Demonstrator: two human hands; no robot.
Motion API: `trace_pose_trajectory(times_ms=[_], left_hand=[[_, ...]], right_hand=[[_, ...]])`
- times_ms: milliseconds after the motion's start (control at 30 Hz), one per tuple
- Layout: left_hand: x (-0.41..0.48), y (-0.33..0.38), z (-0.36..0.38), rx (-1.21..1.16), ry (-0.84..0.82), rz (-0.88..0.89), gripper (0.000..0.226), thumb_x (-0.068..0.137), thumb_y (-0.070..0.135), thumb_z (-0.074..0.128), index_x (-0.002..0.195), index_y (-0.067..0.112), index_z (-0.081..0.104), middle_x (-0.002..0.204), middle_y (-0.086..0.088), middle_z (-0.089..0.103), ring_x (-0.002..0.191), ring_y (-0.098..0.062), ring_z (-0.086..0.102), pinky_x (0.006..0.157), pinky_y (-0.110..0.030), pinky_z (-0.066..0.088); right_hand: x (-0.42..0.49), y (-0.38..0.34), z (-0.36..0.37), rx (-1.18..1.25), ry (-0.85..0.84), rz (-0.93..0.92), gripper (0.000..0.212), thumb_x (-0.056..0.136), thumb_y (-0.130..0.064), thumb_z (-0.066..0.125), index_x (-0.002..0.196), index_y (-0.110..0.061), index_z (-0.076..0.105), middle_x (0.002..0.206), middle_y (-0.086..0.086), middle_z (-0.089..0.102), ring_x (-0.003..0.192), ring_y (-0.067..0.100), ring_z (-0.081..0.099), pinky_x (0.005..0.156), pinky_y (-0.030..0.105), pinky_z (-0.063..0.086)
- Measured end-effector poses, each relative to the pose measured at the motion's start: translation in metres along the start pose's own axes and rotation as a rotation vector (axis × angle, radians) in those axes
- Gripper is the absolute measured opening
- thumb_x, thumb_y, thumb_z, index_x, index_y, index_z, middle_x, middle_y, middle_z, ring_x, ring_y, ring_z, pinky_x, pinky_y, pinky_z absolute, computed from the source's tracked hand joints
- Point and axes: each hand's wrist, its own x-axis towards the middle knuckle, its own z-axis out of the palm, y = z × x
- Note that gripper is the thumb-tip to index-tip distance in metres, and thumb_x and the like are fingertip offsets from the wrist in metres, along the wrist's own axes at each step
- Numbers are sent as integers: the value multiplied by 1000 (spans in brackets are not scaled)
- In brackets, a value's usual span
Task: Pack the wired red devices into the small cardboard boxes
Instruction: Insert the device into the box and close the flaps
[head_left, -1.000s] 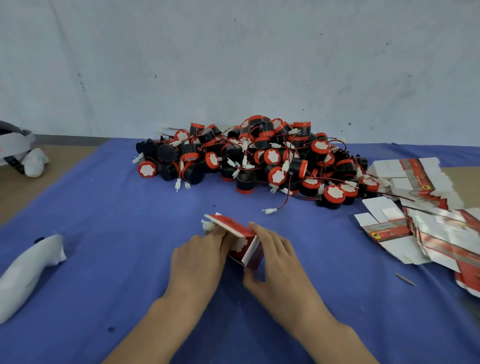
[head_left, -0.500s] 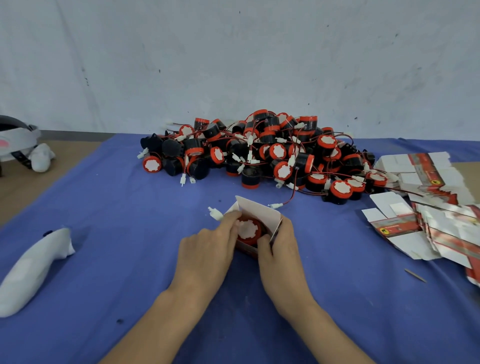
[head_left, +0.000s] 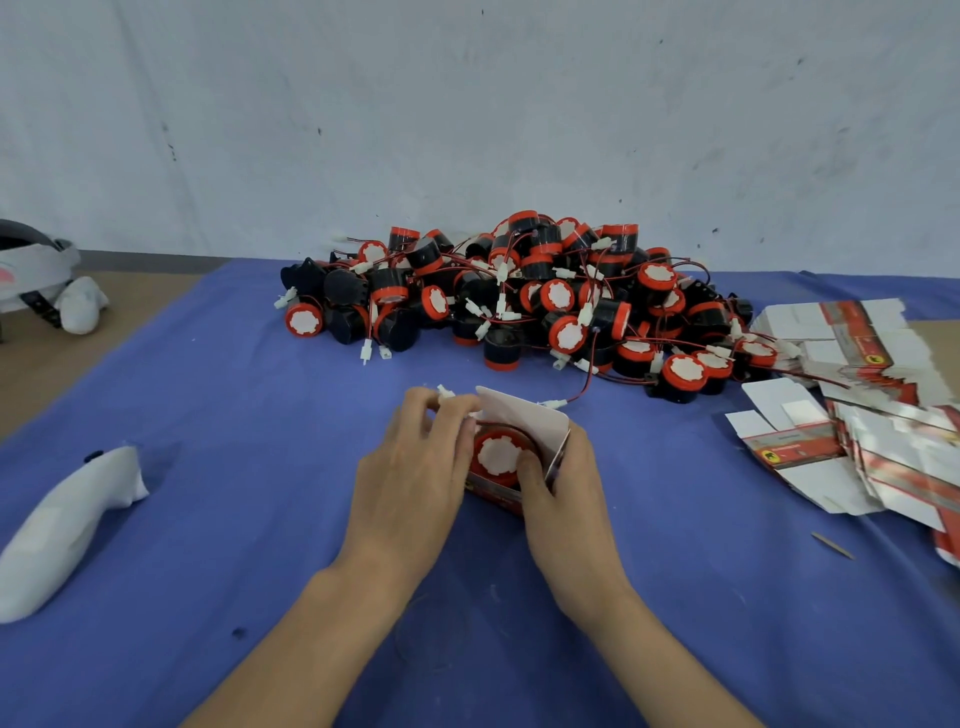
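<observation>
- A scuffed white wall (head_left: 467, 104) is standing at the far side, and a blue cloth (head_left: 208, 405) is covering the table in front of it.
- A pile of wired red devices (head_left: 519, 301) is lying at the far centre. The flat box blanks (head_left: 857, 415) are fanning out on the right, and a white padded object (head_left: 62, 519) is lying near left.
- The small cardboard box (head_left: 519, 418) is sitting in the near centre between both hands, with its mouth facing up and its white flap standing open on the far side.
- One red device (head_left: 497, 456) is sitting inside it, white-stickered cap showing.
- The left hand (head_left: 410, 467) is curling its fingers at the box's left rim and pinching the device's white plug (head_left: 445, 391).
- The right hand (head_left: 571, 483) is grasping the box's right wall, with its thumb (head_left: 527, 465) pressing on the cap.
- A second ago the box was lying on its side with its red panel up. Half a second ago it was already mouth up, but the plug was trailing loose on the cloth left of the fingers — now the fingertips are gathering it in.
- So the device is looking seated, and the step in hand is probably tucking the lead in before closing the flap.
- A stray plug (head_left: 553, 404) from the pile is lying just beyond the flap, and it could be getting caught as the flap is folding down.
</observation>
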Motion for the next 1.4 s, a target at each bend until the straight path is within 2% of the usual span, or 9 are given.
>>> trace_pose_trajectory(times_ms=[100,267,433,600,767,833,933,1167,1400], left_hand=[[1,-1,2,7,55,100,28,100,26,38,122,20,55,105,-3,59,84,-21,61,39,-29,46],[-1,-3,7,-59,100,120,26,96,21,57,122,19,57,91,6,62,84,-12,53,49,-27,48],[2,-8,8,36,89,149,27,92,15,68,116,20,58,85,4,68,95,-17,54,81,-28,40],[1,-1,9,98,-29,140,22,89,13,72,109,12,66,91,-3,72,100,-26,61,96,-41,45],[-3,6,5,-58,-69,60,18,91,7,68,107,11,62,77,0,69,91,-17,54,86,-37,51],[-3,7,5,-102,-81,10,16,95,8,63,110,11,59,78,-1,68,91,-12,45,85,-32,48],[-1,5,7,-143,-98,-53,15,100,15,55,116,14,56,83,-2,68,91,-16,51,89,-24,38],[0,2,9,59,-2,61,17,90,13,69,107,15,65,78,1,69,89,-26,62,74,-38,52],[3,-5,17,182,49,181,16,87,13,69,103,12,67,90,-3,70,88,-29,63,73,-41,50]], right_hand=[[0,1,-1,-47,-12,-29,41,103,-21,46,139,-40,42,133,-23,49,125,3,48,103,32,48],[-1,-1,-2,-40,-21,-29,41,103,-20,45,138,-42,42,135,-23,50,127,3,48,105,32,47],[-1,-3,-3,-24,-13,-9,41,103,-19,45,139,-37,45,130,-19,57,121,4,54,100,35,52],[-3,-7,-4,-21,7,-6,38,101,-15,45,133,-36,49,125,-17,59,114,3,57,94,32,54],[-4,-7,-5,-17,-5,-4,35,101,-18,47,130,-38,49,125,-17,60,113,3,57,91,29,53],[-3,-7,-4,-17,-20,2,33,101,-24,50,130,-39,48,126,-17,59,114,3,57,94,31,53],[-2,-6,-2,-25,-39,4,36,100,-29,54,134,-37,46,129,-17,57,120,6,55,100,37,51],[-2,-3,1,-11,-86,26,38,95,-38,50,132,-41,45,130,-15,56,121,13,55,103,45,49],[-2,-2,0,-28,-102,27,40,86,-43,47,126,-38,47,127,-14,56,120,16,54,101,45,49]])
